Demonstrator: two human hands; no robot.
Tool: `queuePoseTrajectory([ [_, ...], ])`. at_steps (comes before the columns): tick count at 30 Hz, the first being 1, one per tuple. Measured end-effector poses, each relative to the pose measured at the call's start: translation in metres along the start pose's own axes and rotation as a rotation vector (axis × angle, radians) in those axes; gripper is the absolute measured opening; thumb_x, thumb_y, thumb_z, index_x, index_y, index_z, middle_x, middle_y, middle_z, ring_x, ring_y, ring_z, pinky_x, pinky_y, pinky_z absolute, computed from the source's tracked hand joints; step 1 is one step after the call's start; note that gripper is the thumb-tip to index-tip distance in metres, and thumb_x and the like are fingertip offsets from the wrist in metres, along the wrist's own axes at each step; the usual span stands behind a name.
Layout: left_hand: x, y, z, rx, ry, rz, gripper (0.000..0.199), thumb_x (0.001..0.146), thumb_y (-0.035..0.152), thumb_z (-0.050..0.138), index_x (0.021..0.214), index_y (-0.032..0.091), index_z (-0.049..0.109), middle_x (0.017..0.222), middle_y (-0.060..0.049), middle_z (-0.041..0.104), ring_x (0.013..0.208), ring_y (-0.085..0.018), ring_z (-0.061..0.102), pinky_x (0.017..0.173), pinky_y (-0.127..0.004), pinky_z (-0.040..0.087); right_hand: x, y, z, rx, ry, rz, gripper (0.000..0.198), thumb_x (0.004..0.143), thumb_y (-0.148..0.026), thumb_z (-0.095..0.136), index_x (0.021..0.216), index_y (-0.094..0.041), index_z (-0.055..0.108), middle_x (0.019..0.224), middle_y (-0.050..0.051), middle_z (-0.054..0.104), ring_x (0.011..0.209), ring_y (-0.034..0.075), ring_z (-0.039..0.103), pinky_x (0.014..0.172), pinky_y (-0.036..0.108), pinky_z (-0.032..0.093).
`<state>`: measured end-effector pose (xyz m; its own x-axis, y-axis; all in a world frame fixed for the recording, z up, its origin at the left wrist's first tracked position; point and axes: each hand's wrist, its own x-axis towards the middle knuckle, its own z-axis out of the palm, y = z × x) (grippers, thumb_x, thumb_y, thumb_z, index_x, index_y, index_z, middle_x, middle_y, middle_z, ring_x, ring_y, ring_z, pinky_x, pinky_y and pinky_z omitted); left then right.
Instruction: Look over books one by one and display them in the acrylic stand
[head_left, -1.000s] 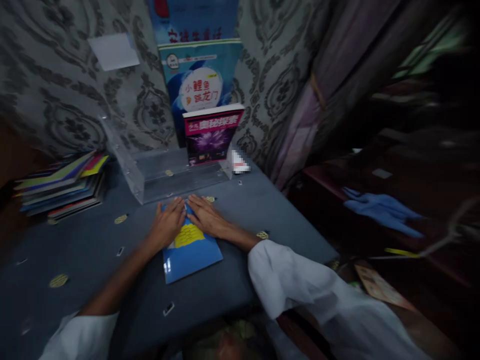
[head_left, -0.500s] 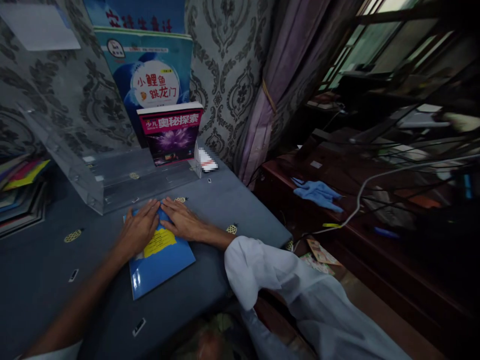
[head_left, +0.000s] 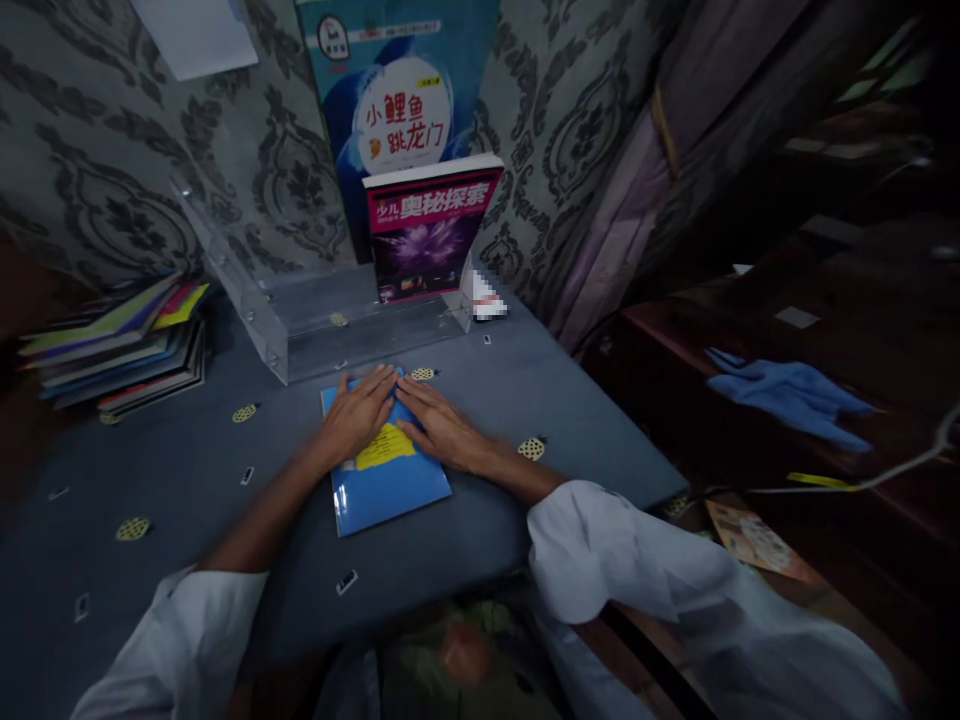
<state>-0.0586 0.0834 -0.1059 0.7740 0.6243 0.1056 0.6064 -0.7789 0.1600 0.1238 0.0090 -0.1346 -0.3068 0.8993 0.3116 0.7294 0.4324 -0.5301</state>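
A blue book (head_left: 394, 500) with a yellow patch of text lies flat on the dark table. My left hand (head_left: 360, 412) rests palm down on its upper left part, fingers stretched out. On the upper right part lies my right hand (head_left: 442, 425), also flat, its fingertips close to those of the left. Both hands cover the book's top portion. Just behind them stands a clear acrylic rack (head_left: 360, 340), with a purple-black book (head_left: 431, 240) upright at its right end and a taller teal book (head_left: 405, 90) behind that one.
A stack of books and papers (head_left: 127, 350) sits at the table's left. Patterned wallpaper (head_left: 300, 180) and a purple curtain (head_left: 622, 200) close off the back. Right of the table edge, a blue cloth (head_left: 787, 395) and a pale cable (head_left: 907, 470) lie on dark red furniture.
The camera view has swung left, so the scene sits further right and the book stack shows more fully. Both hands stay flat on the blue book.
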Motion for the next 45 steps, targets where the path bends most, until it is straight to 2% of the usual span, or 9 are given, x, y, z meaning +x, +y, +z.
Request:
queuePoseTrajectory([
  [3,-0.001,0.0,-0.001,-0.027,0.013,0.006,0.05,0.104,0.032,0.029,0.152,0.023,0.04,0.158,-0.01,0.041,0.148,-0.025,0.036,0.119,-0.061,0.023,-0.004,-0.001,-0.002,0.01,-0.018,-0.002,0.056,0.1,-0.036,0.046,0.146,-0.004,0.048,0.156,0.024,0.041,0.149,0.03,0.033,0.123,0.053,0.031],
  [9,-0.003,0.0,0.001,-0.073,-0.01,0.072,0.049,0.106,0.036,0.026,0.151,0.024,0.041,0.158,-0.009,0.041,0.15,-0.023,0.032,0.122,-0.06,0.013,-0.028,-0.005,-0.005,0.05,-0.006,-0.034,0.053,0.102,-0.038,0.043,0.15,-0.015,0.044,0.157,0.016,0.043,0.149,0.028,0.033,0.122,0.055,0.031],
  [15,0.0,0.003,-0.004,-0.051,-0.072,0.076,0.049,0.106,0.039,0.026,0.15,0.023,0.042,0.16,-0.009,0.038,0.15,-0.023,0.032,0.122,-0.059,0.016,-0.033,-0.007,-0.011,0.061,-0.077,-0.013,0.059,0.103,-0.043,0.041,0.154,-0.014,0.037,0.16,0.018,0.037,0.151,0.028,0.028,0.123,0.055,0.029],
  [20,0.0,0.008,-0.011,-0.018,-0.104,0.062,0.048,0.106,0.036,0.028,0.15,0.024,0.041,0.161,-0.008,0.037,0.15,-0.023,0.031,0.121,-0.06,0.018,-0.042,-0.006,-0.027,0.115,-0.27,-0.079,0.097,0.089,-0.064,0.059,0.162,-0.02,0.012,0.168,0.015,0.013,0.155,0.03,0.009,0.125,0.055,0.02],
  [23,-0.001,0.009,-0.013,-0.018,-0.12,0.048,0.047,0.106,0.035,0.029,0.15,0.024,0.041,0.161,-0.009,0.037,0.15,-0.023,0.031,0.121,-0.06,0.017,-0.053,-0.005,-0.034,0.125,-0.363,-0.143,0.117,0.08,-0.066,0.071,0.162,-0.022,0.0,0.169,0.015,0.002,0.155,0.032,0.0,0.125,0.055,0.016],
  [27,0.0,0.007,-0.013,-0.042,-0.128,0.056,0.048,0.106,0.035,0.027,0.151,0.023,0.04,0.161,-0.009,0.035,0.151,-0.022,0.03,0.121,-0.062,0.016,-0.059,-0.004,-0.036,0.107,-0.394,-0.163,0.106,0.089,-0.053,0.068,0.161,-0.024,-0.004,0.169,0.015,0.0,0.155,0.029,-0.002,0.125,0.054,0.017],
  [33,0.006,-0.004,-0.009,-0.04,-0.097,0.018,0.049,0.106,0.034,0.026,0.151,0.021,0.04,0.161,-0.01,0.035,0.151,-0.024,0.03,0.121,-0.064,0.011,-0.051,0.004,-0.033,0.114,-0.321,-0.223,0.09,0.096,-0.047,0.06,0.162,-0.025,0.003,0.169,0.014,0.009,0.156,0.025,0.003,0.125,0.053,0.02],
  [40,0.002,-0.007,-0.009,-0.072,-0.112,0.172,0.051,0.108,0.043,0.018,0.153,0.028,0.037,0.161,-0.005,0.036,0.152,-0.022,0.027,0.123,-0.058,0.008,-0.052,0.002,-0.029,0.105,-0.235,-0.227,0.092,0.093,-0.045,0.065,0.161,-0.026,0.008,0.168,0.013,0.015,0.155,0.026,0.012,0.123,0.054,0.026],
  [45,0.002,-0.003,-0.012,-0.035,-0.126,0.171,0.052,0.108,0.045,0.02,0.152,0.025,0.04,0.161,-0.006,0.037,0.152,-0.023,0.028,0.123,-0.058,0.012,-0.052,0.0,-0.028,0.067,-0.215,-0.241,0.09,0.094,-0.046,0.063,0.162,-0.023,0.008,0.167,0.015,0.018,0.155,0.027,0.013,0.123,0.054,0.027],
])
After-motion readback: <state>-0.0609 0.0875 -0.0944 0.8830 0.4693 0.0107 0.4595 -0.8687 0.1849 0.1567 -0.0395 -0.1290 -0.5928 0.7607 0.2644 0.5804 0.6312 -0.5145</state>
